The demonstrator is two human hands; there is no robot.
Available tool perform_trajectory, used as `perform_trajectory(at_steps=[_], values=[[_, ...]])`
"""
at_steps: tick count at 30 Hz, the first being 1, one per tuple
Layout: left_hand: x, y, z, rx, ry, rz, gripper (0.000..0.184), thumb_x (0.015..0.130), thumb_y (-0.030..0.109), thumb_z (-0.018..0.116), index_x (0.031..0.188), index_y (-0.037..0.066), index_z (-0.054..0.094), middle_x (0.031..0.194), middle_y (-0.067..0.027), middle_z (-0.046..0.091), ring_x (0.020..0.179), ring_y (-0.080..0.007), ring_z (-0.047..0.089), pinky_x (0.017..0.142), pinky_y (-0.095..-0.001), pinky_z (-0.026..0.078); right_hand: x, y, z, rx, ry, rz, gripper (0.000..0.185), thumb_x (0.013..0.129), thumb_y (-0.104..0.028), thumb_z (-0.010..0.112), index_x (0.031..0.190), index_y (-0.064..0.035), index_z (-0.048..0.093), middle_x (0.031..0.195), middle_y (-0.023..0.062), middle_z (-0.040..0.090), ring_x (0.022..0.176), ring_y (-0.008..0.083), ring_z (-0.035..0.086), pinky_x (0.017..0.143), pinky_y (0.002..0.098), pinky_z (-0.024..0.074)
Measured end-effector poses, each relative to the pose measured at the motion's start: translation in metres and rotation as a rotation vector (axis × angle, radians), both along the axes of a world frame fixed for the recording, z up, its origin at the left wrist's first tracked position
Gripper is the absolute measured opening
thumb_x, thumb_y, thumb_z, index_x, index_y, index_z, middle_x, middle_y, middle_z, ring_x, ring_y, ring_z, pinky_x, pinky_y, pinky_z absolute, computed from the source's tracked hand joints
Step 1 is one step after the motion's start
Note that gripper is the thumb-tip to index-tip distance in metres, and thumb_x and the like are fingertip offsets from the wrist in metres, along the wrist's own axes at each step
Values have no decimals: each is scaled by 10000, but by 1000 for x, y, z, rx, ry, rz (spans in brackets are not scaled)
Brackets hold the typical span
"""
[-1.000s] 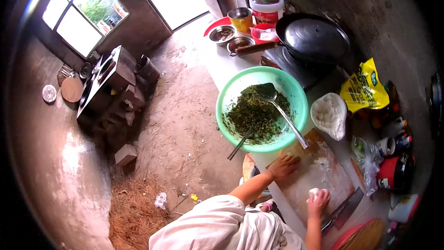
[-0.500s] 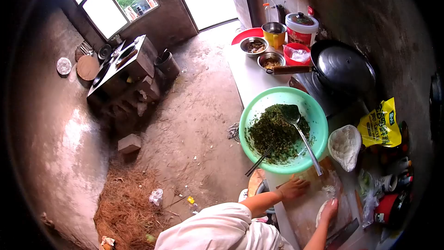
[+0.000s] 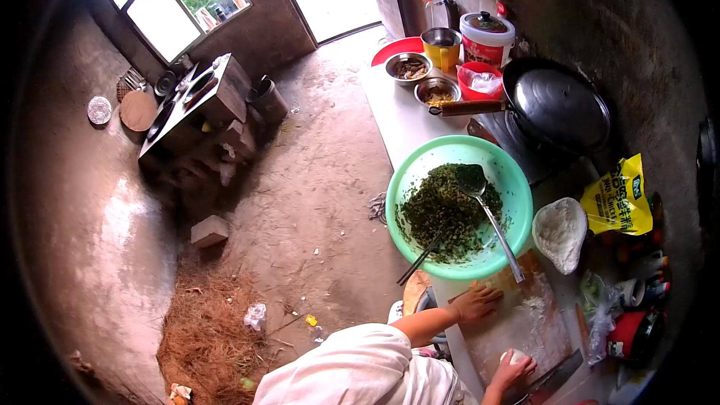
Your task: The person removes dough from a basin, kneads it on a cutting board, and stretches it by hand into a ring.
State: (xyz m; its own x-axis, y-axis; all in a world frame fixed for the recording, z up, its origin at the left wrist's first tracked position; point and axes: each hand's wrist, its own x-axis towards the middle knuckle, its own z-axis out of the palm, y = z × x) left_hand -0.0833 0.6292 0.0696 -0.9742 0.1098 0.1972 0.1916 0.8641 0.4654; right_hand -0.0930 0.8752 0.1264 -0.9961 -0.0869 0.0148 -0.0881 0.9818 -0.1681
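Note:
My left hand (image 3: 478,304) lies flat with its fingers apart on the floured board (image 3: 517,330), just below the green bowl (image 3: 521,214). The fingers of my right hand (image 3: 514,370) are wrapped round a piece of white dough (image 3: 514,356) at the board's lower part. A knife (image 3: 556,373) lies along the board's lower right edge, beside my right hand. The bowl holds a chopped green mixture (image 3: 442,206), a metal ladle (image 3: 495,232) and dark chopsticks (image 3: 420,261).
A bag of flour (image 3: 560,234) stands right of the bowl, near a yellow packet (image 3: 619,199). Behind are a lidded black pan (image 3: 559,109), small metal bowls (image 3: 409,67) and a red-and-white tub (image 3: 486,37). A rolling pin (image 3: 583,326) lies right of the board.
The view has swung, shifting the bowl and board right and down in the picture. My right hand has moved down the board with the dough; my left hand stays on the board.

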Motion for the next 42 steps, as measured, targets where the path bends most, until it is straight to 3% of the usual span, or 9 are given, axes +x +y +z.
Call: perform_trajectory(at_steps=[6, 12, 16, 20, 22, 24, 32, 36, 42], values=[[-1, 1, -6, 29, -46, 9, 311, 830, 295, 467, 1033, 74, 545, 1302, -106, 364, 1160, -267, 359, 953, -440, 273, -62, -3, -51, -307, 306, -10, 230, 816, -201, 549, 929, -7, 496, 946, 204, 504, 898, 358, 482, 763, 416, 389], [2, 2, 2, 20, 237, 81, 267, 795, 265, 503, 929, 44, 569, 1197, -121, 441, 1067, -242, 418, 861, -370, 333, -118, 5, -27, -210, -279, -81, 277, 898, -270, 414, 991, -32, 519, 1013, 209, 533, 880, 366, 512, 709, 419, 415], [1, -1, 6, 22, 199, 73, 272, 780, 272, 510, 910, 43, 578, 1191, -121, 447, 1073, -244, 413, 877, -381, 323, -109, 70, -90, -952, -115, -23, 329, 899, -245, 418, 1036, 33, 529, 1078, 223, 533, 914, 321, 537, 758, 378, 417], [1, -1, 6, 24, 128, 10, 274, 773, 276, 517, 906, 45, 582, 1209, -122, 430, 1090, -264, 400, 914, -390, 304, -38, 67, -30, -616, -398, -17, 270, 833, -208, 526, 959, 30, 504, 977, 183, 512, 915, 302, 492, 798, 392, 382], [-1, -2, 0, 58, 117, -5, 273, 771, 279, 520, 902, 48, 584, 1213, -121, 426, 1094, -269, 396, 925, -396, 297, -5, 51, -41, -284, 8, 75, 272, 774, -176, 588, 929, 28, 494, 902, 173, 507, 862, 324, 480, 794, 398, 384], [-2, 1, -1, 96, 100, -17, 271, 768, 282, 524, 897, 51, 585, 1217, -120, 421, 1097, -275, 392, 935, -402, 290, 3, 9, -23, -544, 202, -19, 257, 762, -173, 595, 912, 11, 496, 902, 173, 513, 861, 344, 476, 770, 409, 387], [-5, 2, -26, -19, -48, 14, 379, 778, 252, 504, 1098, 52, 536, 1272, -130, 390, 1153, -293, 368, 920, -467, 303, -79, 28, -93, -158, 252, 121, 140, 807, -157, 521, 834, -32, 579, 826, 170, 560, 829, 338, 505, 749, 415, 392], [-4, 7, -12, -40, -295, 108, 425, 768, 227, 488, 1151, 43, 494, 1174, -159, 485, 1057, -317, 466, 918, -480, 296, -101, 0, -46, -414, -80, -131, 294, 811, -282, 509, 795, 0, 589, 777, 168, 596, 729, 284, 544, 673, 378, 409], [-12, 19, 6, -13, 144, 13, 382, 754, 198, 520, 1106, 48, 510, 1138, -126, 496, 1018, -308, 451, 858, -422, 348, -101, 55, -62, -676, -150, -354, 464, 838, -406, 445, 744, 30, 572, 784, 240, 583, 746, 368, 573, 645, 415, 422]])
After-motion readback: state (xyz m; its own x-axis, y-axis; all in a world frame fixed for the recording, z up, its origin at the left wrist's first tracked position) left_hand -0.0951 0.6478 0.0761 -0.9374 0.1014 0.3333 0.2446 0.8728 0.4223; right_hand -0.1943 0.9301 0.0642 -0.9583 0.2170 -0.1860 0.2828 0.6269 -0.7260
